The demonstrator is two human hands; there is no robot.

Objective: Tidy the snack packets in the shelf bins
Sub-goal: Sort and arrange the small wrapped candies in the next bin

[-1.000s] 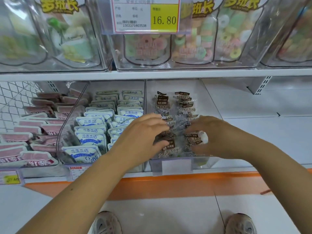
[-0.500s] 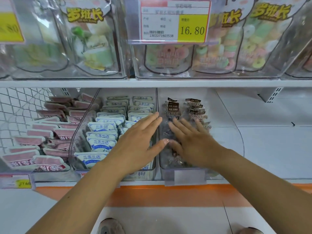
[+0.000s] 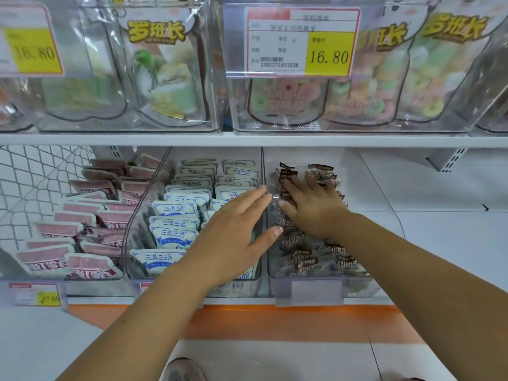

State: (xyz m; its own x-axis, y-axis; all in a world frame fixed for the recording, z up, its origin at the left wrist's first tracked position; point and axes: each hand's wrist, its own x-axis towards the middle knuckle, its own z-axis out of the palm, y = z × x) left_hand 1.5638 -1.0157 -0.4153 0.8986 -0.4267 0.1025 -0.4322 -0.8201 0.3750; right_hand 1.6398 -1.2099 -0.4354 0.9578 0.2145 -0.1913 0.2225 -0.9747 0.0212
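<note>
Clear-plastic snack packets with dark brown labels [image 3: 302,261] are lying in a loose, overlapping heap inside the transparent plastic bin [image 3: 365,285] beneath the right hand [image 3: 313,209]; that hand is resting flat on the heap, palm down, fingers straight and spread, gripping nothing. Just beside it the left hand [image 3: 233,232] is hovering with straight fingers over the divider between this bin and the next one; its thumb is reaching toward the brown-labelled heap, though whether it is touching a packet cannot be told. The two hands are lying close together but not touching. Under the left palm, white packets with blue print [image 3: 173,232] are standing in fairly neat rows in their own clear bin [image 3: 130,237]; further out on that side, pink-topped packets [image 3: 68,221] are leaning in a looser stack.

The step in hand looks like flattening and squaring the brown-labelled heap. Several things could go wrong from here; the film wrappers are probably slick, so a firm push may send the front packets over the bin's low front wall (and onto the floor); a sweep toward the left hand may carry one across the divider into the wrong bin; the left palm, dropping, may topple the upright white rows.
</note>
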